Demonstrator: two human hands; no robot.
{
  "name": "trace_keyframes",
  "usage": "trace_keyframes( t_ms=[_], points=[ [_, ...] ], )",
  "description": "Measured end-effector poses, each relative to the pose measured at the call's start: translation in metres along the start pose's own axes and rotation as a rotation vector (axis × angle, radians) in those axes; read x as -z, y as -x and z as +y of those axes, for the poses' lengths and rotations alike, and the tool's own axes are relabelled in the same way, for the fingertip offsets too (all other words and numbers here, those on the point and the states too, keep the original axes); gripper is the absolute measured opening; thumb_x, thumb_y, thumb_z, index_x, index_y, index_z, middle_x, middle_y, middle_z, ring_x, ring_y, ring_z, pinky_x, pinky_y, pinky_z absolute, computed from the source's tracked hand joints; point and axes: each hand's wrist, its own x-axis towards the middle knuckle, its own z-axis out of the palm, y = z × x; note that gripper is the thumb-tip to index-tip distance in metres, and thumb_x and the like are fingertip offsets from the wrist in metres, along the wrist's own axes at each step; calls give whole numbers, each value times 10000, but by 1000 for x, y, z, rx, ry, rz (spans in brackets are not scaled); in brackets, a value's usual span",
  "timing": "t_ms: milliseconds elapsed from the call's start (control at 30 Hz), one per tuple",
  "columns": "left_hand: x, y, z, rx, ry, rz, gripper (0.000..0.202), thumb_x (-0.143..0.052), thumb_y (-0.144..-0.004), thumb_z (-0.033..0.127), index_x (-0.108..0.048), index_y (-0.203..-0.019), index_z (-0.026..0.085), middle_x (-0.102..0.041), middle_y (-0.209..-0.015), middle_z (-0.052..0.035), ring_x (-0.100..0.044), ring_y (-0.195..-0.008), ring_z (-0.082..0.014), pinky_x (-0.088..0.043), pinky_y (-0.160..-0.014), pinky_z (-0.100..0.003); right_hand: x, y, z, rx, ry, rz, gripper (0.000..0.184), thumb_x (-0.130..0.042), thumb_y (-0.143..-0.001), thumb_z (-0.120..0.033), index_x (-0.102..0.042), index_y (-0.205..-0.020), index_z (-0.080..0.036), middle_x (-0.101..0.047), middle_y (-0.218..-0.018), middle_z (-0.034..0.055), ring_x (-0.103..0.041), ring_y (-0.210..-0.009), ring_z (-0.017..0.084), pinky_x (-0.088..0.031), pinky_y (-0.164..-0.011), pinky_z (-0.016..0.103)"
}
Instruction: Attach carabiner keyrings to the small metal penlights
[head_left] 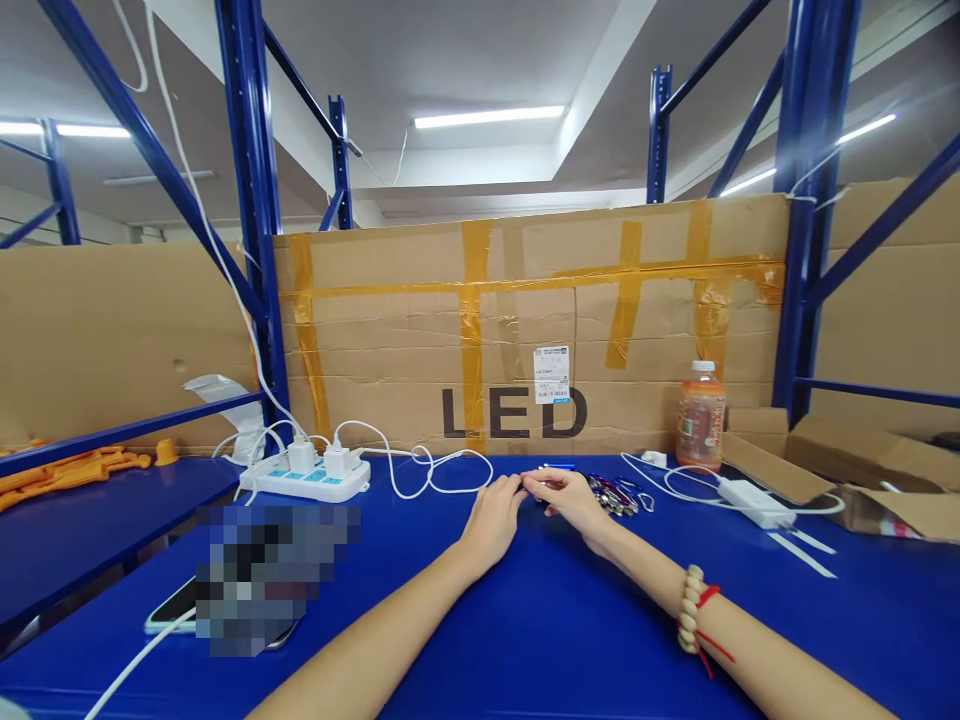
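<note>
Forearms are extended near clips; steady fingertip work seems underway and required. Left hand and right hand: grip cannot be told.

The left forearm and right forearm are slanting forward and inward, while the left hand and right hand are curling their fingers towards each other, tips meeting or nearly so.

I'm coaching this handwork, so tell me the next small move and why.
Perhaps ease the right hand slightly away from the left hand, toward the nearby pile of metal clips: both hands' fingers are bunched so close together that I cannot tell whether they hold anything.
</note>
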Motion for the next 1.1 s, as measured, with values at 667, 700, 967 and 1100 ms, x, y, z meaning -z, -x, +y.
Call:
trace_keyframes(
  t_ms=[667,700,967,1100],
  points=[
    [0,-5,-4,38,426,7,222,-321,-859,290,-488,-981,211,-586,-976,-15,-523,-906,-156,-394,-834,-289,15,-3,-21,113,224,-206,362,-602,-622,-456,-676,-836,-173,-624,-823,56,-556,-649,133,-384,-350,151],
    [0,-5,-4,29,449,5,220,-325,-855,283,-495,-969,203,-584,-967,-16,-519,-892,-152,-393,-828,-284,17,-2,-23,113,236,-223,368,-600,-624,-457,-678,-848,-176,-629,-828,55,-554,-658,134,-387,-357,152],
    [1,-5,1,14,550,-52,231,-329,-848,296,-510,-895,160,-495,-710,8,-435,-631,-104,-385,-628,-221,32,-8,-17,170,233,-306,369,-623,-642,-417,-675,-894,-152,-636,-687,38,-516,-556,93,-380,-394,159],
    [2,-2,2,-27,531,-82,231,-311,-856,307,-493,-866,165,-444,-654,22,-403,-603,-96,-361,-594,-210,35,-11,-16,208,232,-329,312,-659,-601,-406,-699,-764,-143,-613,-665,33,-512,-540,90,-389,-393,168]
  ],
)
